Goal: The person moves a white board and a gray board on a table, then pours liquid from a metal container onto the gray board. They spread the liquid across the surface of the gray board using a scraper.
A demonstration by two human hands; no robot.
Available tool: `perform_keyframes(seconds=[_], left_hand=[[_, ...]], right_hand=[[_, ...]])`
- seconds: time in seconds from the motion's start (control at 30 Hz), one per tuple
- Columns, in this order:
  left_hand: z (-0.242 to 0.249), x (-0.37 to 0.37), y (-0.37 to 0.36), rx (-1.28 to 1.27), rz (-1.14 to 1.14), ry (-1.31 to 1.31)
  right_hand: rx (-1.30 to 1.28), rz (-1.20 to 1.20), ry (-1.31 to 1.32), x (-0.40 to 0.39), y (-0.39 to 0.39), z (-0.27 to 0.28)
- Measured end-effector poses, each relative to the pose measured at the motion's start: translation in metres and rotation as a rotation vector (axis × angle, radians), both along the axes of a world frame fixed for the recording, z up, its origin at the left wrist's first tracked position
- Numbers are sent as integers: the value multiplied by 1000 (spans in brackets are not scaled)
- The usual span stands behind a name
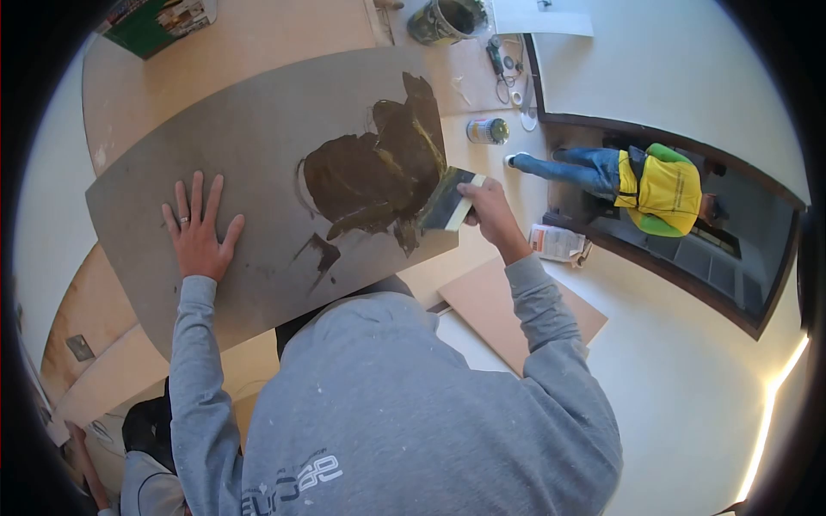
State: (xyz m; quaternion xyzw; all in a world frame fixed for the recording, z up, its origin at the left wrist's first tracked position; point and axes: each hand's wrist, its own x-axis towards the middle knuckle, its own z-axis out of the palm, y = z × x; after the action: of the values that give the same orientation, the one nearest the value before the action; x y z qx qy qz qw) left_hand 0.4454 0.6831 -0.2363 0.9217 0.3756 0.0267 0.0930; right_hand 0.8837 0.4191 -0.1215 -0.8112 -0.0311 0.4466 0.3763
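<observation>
A large grey board (258, 120) lies before me, with a patch of glossy dark brown adhesive-like paste (370, 172) on its right half. My left hand (203, 234) rests flat on the board's left part, fingers spread, a ring on one finger. At the right edge, my right hand (494, 213) grips a wide flat spreader (446, 203) with a dark blade and a pale strip along it. The blade meets the board beside the paste. Smaller brown smears (323, 256) mark the surface near the front edge.
A smeared bucket (446, 21), a can (488, 131) and a corded power tool (496, 58) are beyond the board. A paper bag (559, 244) and pinkish panel (516, 310) lie to the right. A person in a yellow vest (667, 191) stands by a dark-framed opening; another person (151, 482) is lower left.
</observation>
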Motion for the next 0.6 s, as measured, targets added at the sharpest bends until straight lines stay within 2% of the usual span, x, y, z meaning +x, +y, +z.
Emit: perform_keyframes(seconds=[0.1, 0.17, 0.27, 0.6], left_hand=[[1, 1, 0, -22, 10, -22], [2, 3, 1, -22, 11, -14], [2, 3, 1, -15, 13, -9], [4, 4, 2, -32, 11, 2]], right_hand=[[138, -96, 37, 19, 25, -29], [160, 89, 85, 46, 46, -34], [54, -111, 37, 61, 97, -39], [80, 87, 38, 121, 192, -62]])
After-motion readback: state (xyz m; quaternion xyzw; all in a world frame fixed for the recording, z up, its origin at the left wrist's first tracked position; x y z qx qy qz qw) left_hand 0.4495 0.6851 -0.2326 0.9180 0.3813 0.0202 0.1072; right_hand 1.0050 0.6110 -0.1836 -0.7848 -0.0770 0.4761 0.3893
